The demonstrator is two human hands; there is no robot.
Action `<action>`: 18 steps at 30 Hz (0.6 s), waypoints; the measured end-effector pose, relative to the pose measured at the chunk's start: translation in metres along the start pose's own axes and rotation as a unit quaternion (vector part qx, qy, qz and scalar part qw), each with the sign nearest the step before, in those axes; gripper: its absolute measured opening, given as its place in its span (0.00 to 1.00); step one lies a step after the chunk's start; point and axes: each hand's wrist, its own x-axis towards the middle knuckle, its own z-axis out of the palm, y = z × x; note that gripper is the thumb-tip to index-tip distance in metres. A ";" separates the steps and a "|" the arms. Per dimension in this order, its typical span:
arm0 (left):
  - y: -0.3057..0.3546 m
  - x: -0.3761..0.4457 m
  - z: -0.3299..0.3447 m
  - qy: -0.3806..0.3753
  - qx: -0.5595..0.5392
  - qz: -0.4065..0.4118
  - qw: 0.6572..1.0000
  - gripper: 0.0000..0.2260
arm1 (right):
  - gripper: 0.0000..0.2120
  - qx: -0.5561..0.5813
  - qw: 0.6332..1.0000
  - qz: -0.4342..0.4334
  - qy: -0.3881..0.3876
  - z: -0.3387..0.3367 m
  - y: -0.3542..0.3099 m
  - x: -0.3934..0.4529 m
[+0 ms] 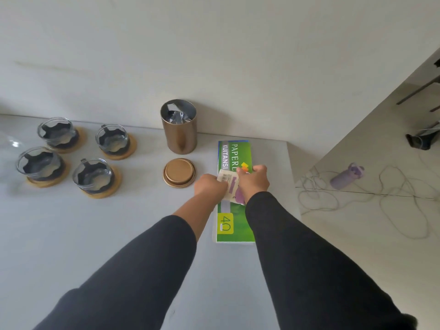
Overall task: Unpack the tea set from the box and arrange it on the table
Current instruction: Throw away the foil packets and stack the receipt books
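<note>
Several glass tea cups (92,173) with dark bases stand on round wooden coasters (119,153) at the left of the table. A bronze tin canister (179,133) stands open at the back with a silver foil bag inside. Its round gold lid (179,172) lies flat in front of it. My left hand (209,186) and my right hand (253,181) both grip a small white and purple packet (232,184), held just above a green receipt book (234,225). Part of the packet is hidden by my fingers.
The grey table (107,229) ends at its right edge near the green book. Beyond it, on the tiled floor, lie a purple water bottle (347,178) and loose white cables (402,210). A plain wall rises behind the table.
</note>
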 end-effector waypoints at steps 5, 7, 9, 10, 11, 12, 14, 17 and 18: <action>0.008 0.019 -0.002 0.010 0.017 -0.012 1.000 0.12 | 0.24 -0.068 0.997 -0.014 -0.014 0.016 -0.005 0.018; 0.009 0.023 -0.003 0.026 0.018 -0.024 0.999 0.12 | 0.26 -0.157 0.988 0.004 0.000 0.020 -0.009 0.020; 0.012 0.024 -0.002 0.040 0.019 -0.031 0.999 0.13 | 0.26 -0.182 0.983 0.022 0.009 0.023 -0.013 0.021; 0.014 0.024 -0.001 0.045 0.019 -0.032 0.998 0.15 | 0.26 -0.169 0.985 0.027 0.009 0.025 -0.015 0.021; 0.016 0.024 -0.001 0.047 0.012 -0.032 0.998 0.17 | 0.25 -0.150 0.988 0.028 0.012 0.027 -0.018 0.020; 0.018 0.023 -0.001 0.047 0.003 -0.032 0.998 0.19 | 0.25 -0.130 0.991 0.028 0.016 0.029 -0.020 0.020; 0.022 0.024 -0.001 0.041 -0.012 -0.025 0.999 0.23 | 0.24 -0.088 0.996 0.024 0.013 0.029 -0.022 0.022; 0.022 0.025 -0.002 0.028 -0.036 -0.012 0.999 0.24 | 0.24 -0.031 0.999 0.000 -0.009 0.024 -0.024 0.021; 0.021 0.026 -0.002 0.029 -0.050 -0.014 0.998 0.24 | 0.24 -0.030 0.999 -0.008 -0.015 0.022 -0.023 0.020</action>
